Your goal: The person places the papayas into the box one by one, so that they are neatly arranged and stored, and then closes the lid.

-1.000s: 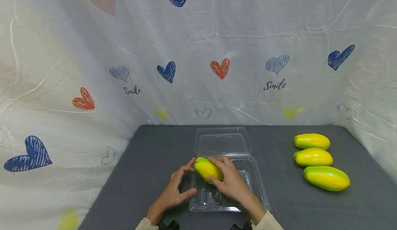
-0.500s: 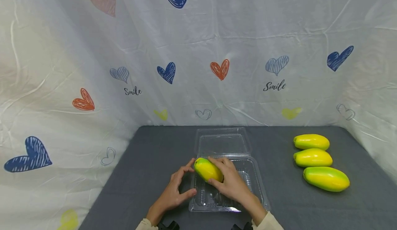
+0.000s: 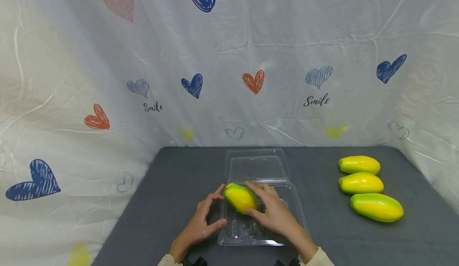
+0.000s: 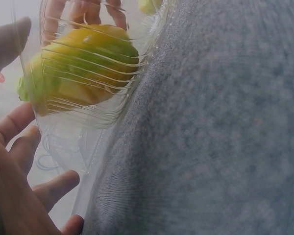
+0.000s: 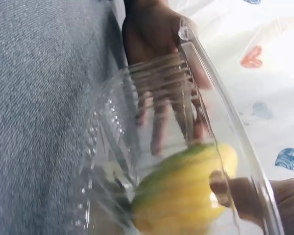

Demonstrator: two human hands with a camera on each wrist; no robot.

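Observation:
A yellow-green papaya (image 3: 238,198) lies slantwise in the back left part of a clear plastic clamshell box (image 3: 251,242). My right hand (image 3: 275,214) is over the box, its thumb at the fruit's near end and its other fingers spread off to the right. On the left side, my left hand (image 3: 201,222) is held with fingers and thumb apart, index fingertip close to the papaya's tip. Through the clear wall, the left wrist view also shows the papaya (image 4: 88,68). In the right wrist view the right thumb (image 5: 245,196) overlaps the papaya (image 5: 181,196).
The box's lid (image 3: 256,165) is folded back flat behind it. Three more papayas lie on the right: a far one (image 3: 359,165), a middle one (image 3: 361,183) and a near one (image 3: 376,208). A grey cloth (image 3: 172,178) covers the table; a heart-printed curtain (image 3: 283,55) stands behind.
The right hand has loosened from the papaya and shifted slightly right, its fingers coming off the top. The papaya stays in place. The left hand has hardly moved.

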